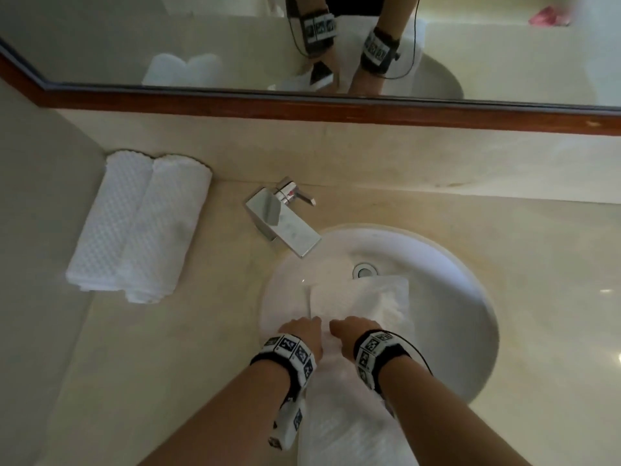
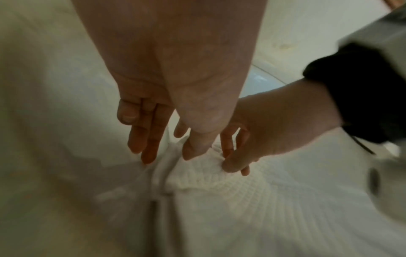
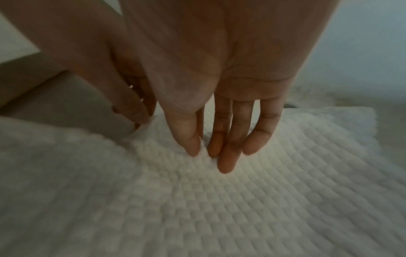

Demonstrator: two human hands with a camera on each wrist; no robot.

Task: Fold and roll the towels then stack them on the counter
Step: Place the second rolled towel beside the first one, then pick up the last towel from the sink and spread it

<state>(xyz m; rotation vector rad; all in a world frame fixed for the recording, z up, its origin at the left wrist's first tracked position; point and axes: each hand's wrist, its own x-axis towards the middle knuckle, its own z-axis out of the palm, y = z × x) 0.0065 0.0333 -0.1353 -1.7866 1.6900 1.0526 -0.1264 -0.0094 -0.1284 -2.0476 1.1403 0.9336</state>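
A white waffle-weave towel (image 1: 359, 304) lies folded across the white sink (image 1: 453, 297) and hangs over the counter's front edge towards me. Both hands sit close together at the middle of the towel. My left hand (image 1: 302, 331) has the towel's left edge (image 2: 167, 173) between thumb and straight fingers (image 2: 145, 153). My right hand (image 1: 349, 331) pinches a small tuft of the cloth (image 3: 219, 200) between thumb and fingertips (image 3: 226, 167); the left wrist view also shows this pinch. Two rolled white towels (image 1: 134, 227) lie side by side on the counter at the left.
A chrome faucet (image 1: 285, 227) stands behind the sink, left of the drain (image 1: 364, 271). A mirror (image 1: 168, 35) with a wooden frame runs along the back wall. The beige counter (image 1: 504, 230) spreads right of the sink. A wall closes the left side.
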